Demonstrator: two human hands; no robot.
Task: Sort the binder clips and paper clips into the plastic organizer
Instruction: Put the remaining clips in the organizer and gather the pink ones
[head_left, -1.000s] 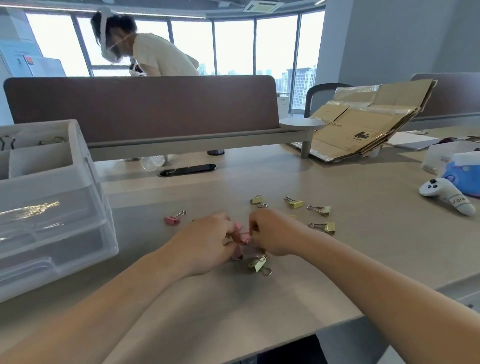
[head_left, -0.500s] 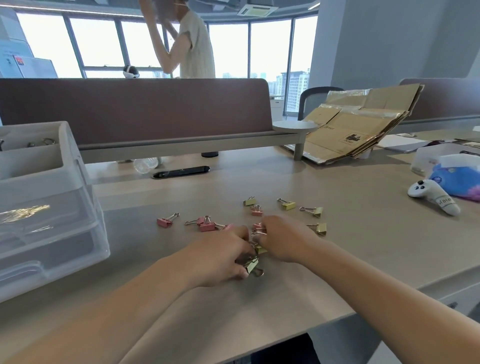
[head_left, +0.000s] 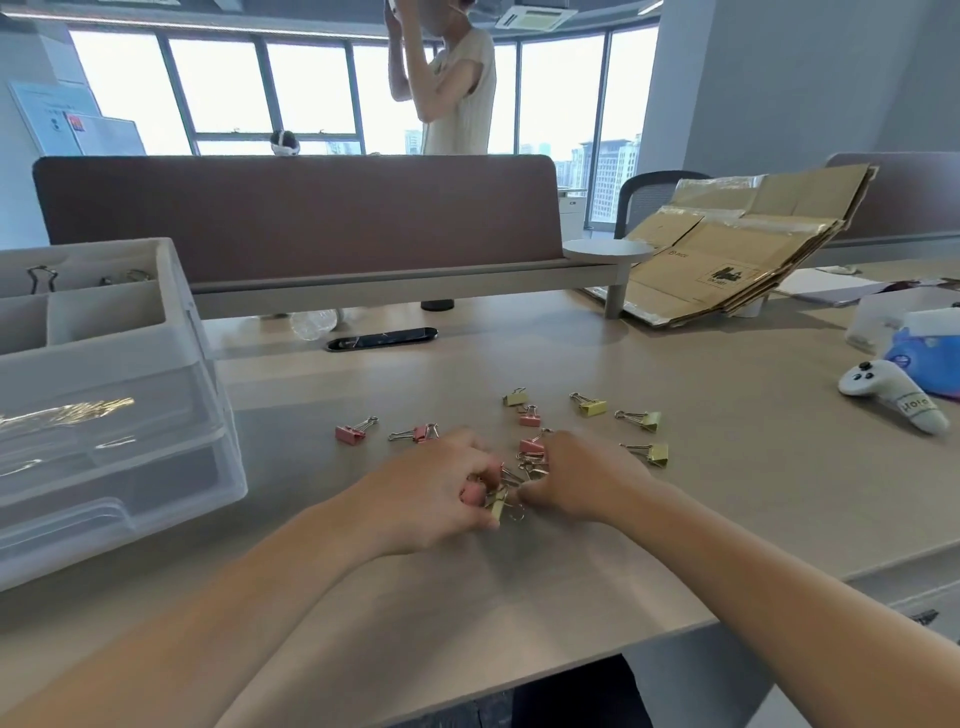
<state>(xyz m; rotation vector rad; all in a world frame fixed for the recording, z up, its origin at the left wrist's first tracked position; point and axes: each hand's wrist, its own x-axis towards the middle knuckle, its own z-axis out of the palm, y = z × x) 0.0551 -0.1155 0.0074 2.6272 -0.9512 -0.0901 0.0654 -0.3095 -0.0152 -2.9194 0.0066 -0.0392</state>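
Observation:
Pink and yellow binder clips lie scattered on the desk. My left hand (head_left: 441, 488) curls round a pink binder clip (head_left: 474, 491) with a yellow clip (head_left: 497, 506) at its fingertips. My right hand (head_left: 582, 480) has its fingers curled at a small heap of clips (head_left: 530, 462); what it grips is hidden. Loose pink clips (head_left: 350, 433) lie to the left, yellow clips (head_left: 644, 420) to the right. The clear plastic organizer (head_left: 104, 395) stands at the left with a black clip (head_left: 41, 278) in a top compartment.
A brown divider panel (head_left: 311, 213) runs along the desk's far side, with a person standing behind it. Folded cardboard (head_left: 727, 249) leans at the back right. A white controller (head_left: 888, 395) and a blue pack (head_left: 924, 353) lie at the right. A black slot (head_left: 382, 339) sits mid-desk.
The view shifted, showing more clips. Both hands stayed together at the heap; my left hand now shows a pink clip in its fingers. The person behind the divider stood up.

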